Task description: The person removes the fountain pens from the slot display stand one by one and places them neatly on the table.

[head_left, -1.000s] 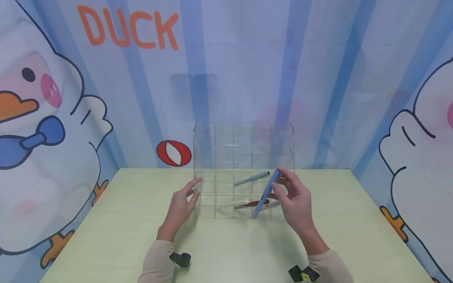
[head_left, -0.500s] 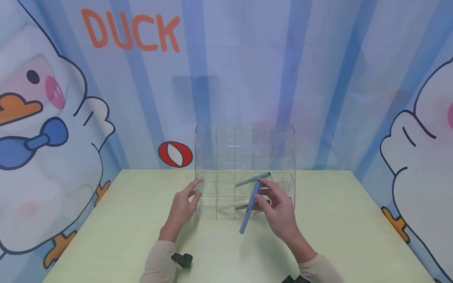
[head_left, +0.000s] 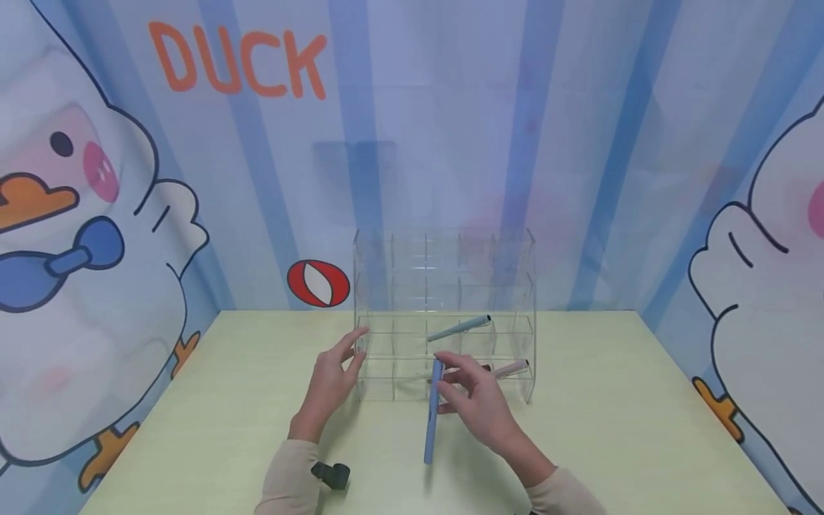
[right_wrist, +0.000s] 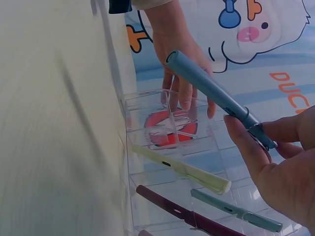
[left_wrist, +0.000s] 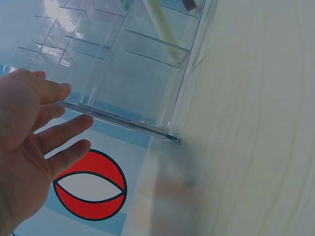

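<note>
A clear acrylic rack (head_left: 533, 307) with several compartments stands on the table. My left hand (head_left: 328, 383) is at its left side, fingers loosely extended around the side panel's edge; firm contact cannot be made out. In front of the rack, my right hand (head_left: 479, 404) pinches a blue pen (head_left: 433, 422) near its upper end, its other end pointing down toward me. A teal pen (head_left: 459, 328) lies slanted in the rack's second-lowest row. Lower down lie a pale pink pen (head_left: 511, 369), a dark red pen (right_wrist: 165, 202) and a cream pen (right_wrist: 182, 169), partly hidden by my right hand in the head view.
The pale wood-look table (head_left: 611, 400) extends on both sides and in front of the rack. A striped curtain (head_left: 444, 143) with duck drawings hangs close behind. Small black devices, one at the left sleeve (head_left: 331, 474), sit near the wrists.
My right hand has moved left and toward me with the blue pen, which has swung from slanted to nearly upright in the head view. The left hand has stayed at the rack's side.
</note>
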The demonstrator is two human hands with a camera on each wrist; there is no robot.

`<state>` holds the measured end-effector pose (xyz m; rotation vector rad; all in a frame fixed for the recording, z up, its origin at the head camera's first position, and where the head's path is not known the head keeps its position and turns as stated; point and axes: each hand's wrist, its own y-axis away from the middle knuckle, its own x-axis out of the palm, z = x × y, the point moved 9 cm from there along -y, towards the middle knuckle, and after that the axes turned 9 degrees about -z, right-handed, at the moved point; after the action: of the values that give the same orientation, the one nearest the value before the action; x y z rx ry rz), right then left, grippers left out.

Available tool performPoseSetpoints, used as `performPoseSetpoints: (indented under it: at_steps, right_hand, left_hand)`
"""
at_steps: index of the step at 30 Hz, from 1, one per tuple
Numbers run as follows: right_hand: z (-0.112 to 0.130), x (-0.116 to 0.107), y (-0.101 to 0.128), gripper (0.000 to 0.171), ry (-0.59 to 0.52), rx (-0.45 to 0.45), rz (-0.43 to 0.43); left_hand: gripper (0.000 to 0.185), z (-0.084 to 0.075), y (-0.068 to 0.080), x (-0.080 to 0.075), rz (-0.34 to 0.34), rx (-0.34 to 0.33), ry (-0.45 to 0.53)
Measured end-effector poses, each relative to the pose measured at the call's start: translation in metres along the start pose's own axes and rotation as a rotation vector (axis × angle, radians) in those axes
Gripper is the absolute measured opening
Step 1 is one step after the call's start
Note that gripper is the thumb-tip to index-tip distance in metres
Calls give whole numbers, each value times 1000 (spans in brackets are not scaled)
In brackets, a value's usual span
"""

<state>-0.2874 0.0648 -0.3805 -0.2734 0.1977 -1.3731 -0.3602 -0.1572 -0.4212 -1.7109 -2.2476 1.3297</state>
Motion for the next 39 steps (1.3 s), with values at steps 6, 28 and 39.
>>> performPoseSetpoints:
  at_steps: [6,28,39]
  right_hand:
    - [-5,6,2,39,54,68,38]
    - [-60,13,8,43,111,262,63]
    - [-96,18,13,44,194,287,101]
  left_hand:
    - [45,-1,-1,-1,-4,10,-2]
    - [45,3,2,0,8,-17,23]
    - [45,1,0,0,12,-2,15]
